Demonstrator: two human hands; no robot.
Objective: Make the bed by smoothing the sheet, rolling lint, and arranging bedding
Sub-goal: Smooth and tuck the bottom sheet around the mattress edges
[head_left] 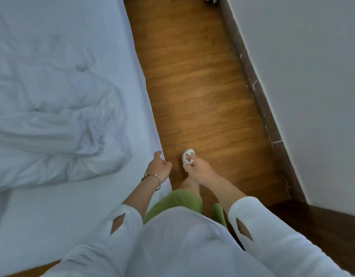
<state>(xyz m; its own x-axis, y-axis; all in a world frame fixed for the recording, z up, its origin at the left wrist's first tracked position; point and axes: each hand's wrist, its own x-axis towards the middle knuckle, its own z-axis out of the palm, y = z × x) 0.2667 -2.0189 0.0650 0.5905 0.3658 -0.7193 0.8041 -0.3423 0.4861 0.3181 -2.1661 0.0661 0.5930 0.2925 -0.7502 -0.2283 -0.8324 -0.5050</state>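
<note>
Bed's def not done imo: duvet [52, 120] is bunched in a heap on the sheet [52, 216], just up and left of the left hand [159, 166]. No lint roller in view. Left hand hangs over the mattress edge, fingers loosely curled, holding nothing. Right hand [196, 166] beside it over the floor [192, 76], curled, can't tell if it's gripping anything; that white thing looks like a shoe [188, 155].

We look steeply down from our one head-worn wide-angle camera, close over our own torso. The bed [52, 96] fills the left, the wooden floor [202, 96] runs ahead, the wall [312, 76] flanks the right.
</note>
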